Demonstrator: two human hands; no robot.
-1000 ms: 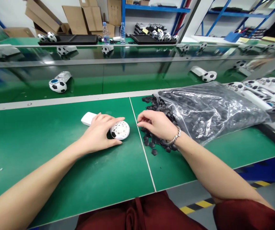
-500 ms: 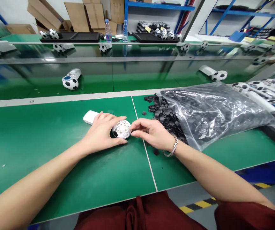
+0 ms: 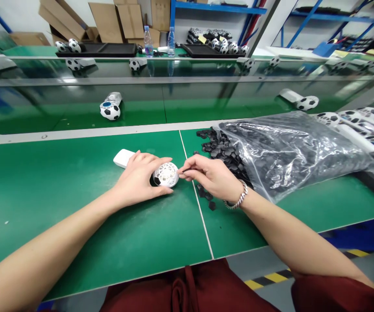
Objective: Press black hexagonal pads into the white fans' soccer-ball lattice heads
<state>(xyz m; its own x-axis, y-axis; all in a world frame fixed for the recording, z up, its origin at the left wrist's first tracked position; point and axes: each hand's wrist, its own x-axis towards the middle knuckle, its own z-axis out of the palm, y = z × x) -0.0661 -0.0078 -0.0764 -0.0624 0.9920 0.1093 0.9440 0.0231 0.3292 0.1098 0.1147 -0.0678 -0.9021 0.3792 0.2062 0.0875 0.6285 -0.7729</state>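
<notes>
My left hand [image 3: 139, 175] is wrapped round a white football-shaped device [image 3: 167, 174] lying on the green table. Its ball end has open cut-outs and one black patch by my palm. A white handle-like end [image 3: 122, 158] sticks out behind my fingers. Close to the ball's right side, my right hand [image 3: 211, 175] pinches a small black piece [image 3: 188, 170] between thumb and fingers. Whether the piece touches the ball I cannot tell. Several loose black pieces [image 3: 211, 205] lie below my right wrist.
A clear plastic bag [image 3: 297, 151] spills a pile of black pieces [image 3: 222, 149] at right. Football-patterned devices [image 3: 369, 125] fill a tray behind it. Beyond the pale rail [image 3: 125, 130], a conveyor carries finished-looking football devices [image 3: 110, 110]. Bottles [image 3: 148, 41] and trays [image 3: 99, 50] stand at the back.
My right hand has shifted slightly right, and the black piece in its pinch now shows. On the near belt the football devices have moved right; on the far belt, left. My left hand stays put.
</notes>
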